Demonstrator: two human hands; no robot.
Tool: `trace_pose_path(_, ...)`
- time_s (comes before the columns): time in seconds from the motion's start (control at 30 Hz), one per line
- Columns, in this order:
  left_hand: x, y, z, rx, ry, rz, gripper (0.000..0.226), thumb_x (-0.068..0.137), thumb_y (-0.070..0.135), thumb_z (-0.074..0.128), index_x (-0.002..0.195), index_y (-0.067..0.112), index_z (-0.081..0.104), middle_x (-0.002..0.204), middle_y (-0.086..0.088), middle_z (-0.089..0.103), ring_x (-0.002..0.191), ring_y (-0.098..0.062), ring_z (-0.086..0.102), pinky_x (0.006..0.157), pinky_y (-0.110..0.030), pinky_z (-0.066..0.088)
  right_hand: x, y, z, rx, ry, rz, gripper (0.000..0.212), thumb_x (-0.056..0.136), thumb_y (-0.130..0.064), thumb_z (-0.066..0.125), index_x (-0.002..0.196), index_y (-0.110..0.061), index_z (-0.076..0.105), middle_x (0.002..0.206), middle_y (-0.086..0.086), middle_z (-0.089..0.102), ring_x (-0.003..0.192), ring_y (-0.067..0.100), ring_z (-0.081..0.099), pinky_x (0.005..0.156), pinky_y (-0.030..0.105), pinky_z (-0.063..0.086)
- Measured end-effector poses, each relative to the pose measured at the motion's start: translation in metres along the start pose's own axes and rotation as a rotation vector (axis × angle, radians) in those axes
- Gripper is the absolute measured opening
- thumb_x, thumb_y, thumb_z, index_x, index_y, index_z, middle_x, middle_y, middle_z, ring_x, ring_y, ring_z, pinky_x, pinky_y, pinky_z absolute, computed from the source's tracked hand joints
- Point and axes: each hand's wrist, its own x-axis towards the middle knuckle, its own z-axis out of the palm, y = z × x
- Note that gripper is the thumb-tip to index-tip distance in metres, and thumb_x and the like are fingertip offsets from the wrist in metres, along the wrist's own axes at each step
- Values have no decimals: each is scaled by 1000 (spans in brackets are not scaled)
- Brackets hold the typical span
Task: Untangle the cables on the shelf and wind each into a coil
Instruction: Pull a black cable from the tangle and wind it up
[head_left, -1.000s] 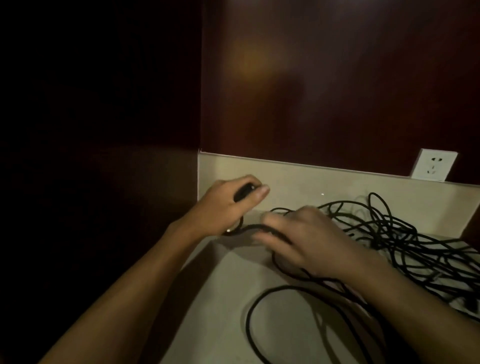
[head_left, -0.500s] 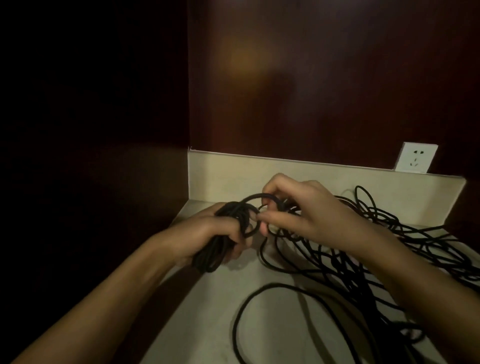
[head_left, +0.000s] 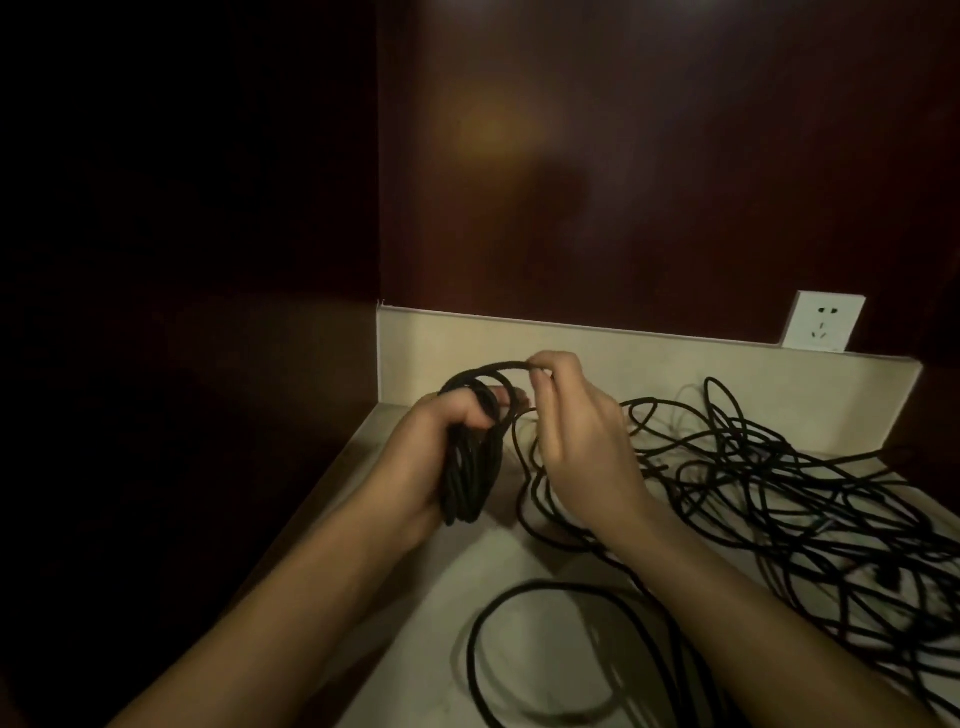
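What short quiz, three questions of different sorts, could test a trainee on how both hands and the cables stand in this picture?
1. True or false: the left hand grips a bundle of wound loops.
2. What does the right hand pinch? A) the wall socket B) a cable loop C) nothing
3. Fill in: the tangled cables lie on the shelf, on the person's ____ side.

Key: 1 true; 2 B; 3 right.
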Motion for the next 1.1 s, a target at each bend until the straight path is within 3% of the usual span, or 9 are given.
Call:
trace_pose_path(0.17, -3, 6, 10, -402, -57, -25, 48, 76, 14, 39, 115, -6, 60, 123, -22, 65, 116, -33, 61, 83, -36, 56, 15, -3, -7, 698, -304, 474, 29, 100, -33, 51, 91, -7, 42, 59, -5, 62, 46, 25, 63, 56, 33, 51)
trace_pose_path(0.23, 0, 7, 11, -450, -43, -10, 43, 76, 16, 40, 109, -2, 61, 121, -19, 64, 116, -33, 59, 76, -37, 58, 14, -10, -7, 791, -287, 531, 30, 99, -32, 53, 87, -6, 42, 56, -5, 62, 48, 18, 64, 53, 29, 53)
trace_pose_path(0.4, 5, 17, 17, -684, -11, 74, 53, 82, 12, 35, 127, -6, 57, 117, -19, 71, 113, -34, 68, 100, -47, 49, -14, -21, 0, 845, -313, 517, 31, 91, -34, 62, 85, -7, 49, 71, -3, 64, 64, 16, 68, 56, 33, 57)
trace_pose_path(0.57, 12, 31, 10, -837, 33, 186, 41, 75, 9, 39, 108, 1, 62, 81, -9, 62, 68, -21, 65, 66, -29, 57, -36, -17, -7, 1029, -356, 567, 17, 92, -21, 62, 98, -7, 55, 71, 10, 61, 59, 20, 60, 51, 28, 49)
trace_pose_path(0.67, 17, 32, 15, -792, 61, 278, 35, 78, 7, 37, 105, 4, 58, 78, -8, 56, 62, -17, 54, 56, -24, 48, -32, -15, -10, 1220, -304, 866, 35, 89, -36, 59, 113, -10, 58, 62, 9, 50, 47, 14, 47, 42, 21, 37)
trace_pose_path(0.77, 26, 26, 28, -690, 126, 401, 31, 86, 3, 29, 104, 5, 54, 76, -6, 51, 61, -15, 47, 51, -22, 41, -19, -19, -7, 977, -519, 1115, 24, 100, -37, 47, 95, -14, 54, 53, 1, 40, 43, 13, 34, 41, 24, 24)
trace_pose_path(0.83, 30, 22, 35, -634, 122, 494, 30, 80, 2, 34, 104, 4, 52, 75, -6, 51, 62, -16, 45, 51, -23, 40, -11, -20, -1, 500, -482, 950, 24, 103, -35, 41, 97, -17, 54, 60, -2, 51, 53, 18, 50, 49, 30, 37)
trace_pose_path(0.93, 33, 20, 45, -544, 108, 609, 35, 70, 5, 42, 102, 3, 55, 74, -6, 54, 62, -16, 48, 54, -25, 40, -15, -13, 10, -205, -279, 348, 40, 105, -31, 34, 143, -19, 38, 101, 6, 59, 82, 31, 62, 70, 43, 50)
trace_pose_path(1.1, 35, 22, 46, -486, 199, 712, 37, 70, 1, 43, 105, 1, 55, 73, -8, 53, 61, -16, 48, 54, -26, 39, -24, 0, 8, -326, -225, -20, 36, 90, -33, 41, 109, -9, 59, 101, 11, 49, 55, 23, 52, 46, 37, 49)
